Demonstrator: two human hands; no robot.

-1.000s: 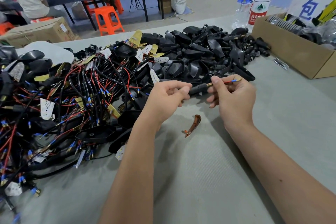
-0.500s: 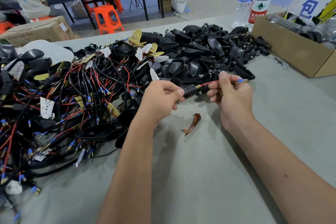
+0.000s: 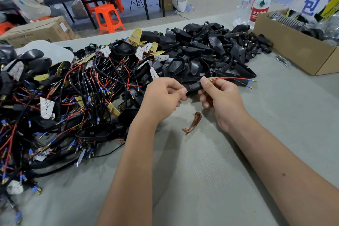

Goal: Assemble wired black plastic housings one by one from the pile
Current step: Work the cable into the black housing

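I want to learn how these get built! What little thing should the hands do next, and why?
Probably keep drawing the red wire out to the right through the small black housing. The right hand pinches that piece at its brass end, the left hand steadies the other side, and the wire's blue-tipped ends already hang free beyond it.

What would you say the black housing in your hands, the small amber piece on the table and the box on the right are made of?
Black housing: probably moulded plastic, matte with a dull sheen. Amber piece: apparently translucent tinted plastic, glossy, since light shows through its orange-brown body. Box: plain brown corrugated cardboard, matte, with folded flaps and a raw cut edge.
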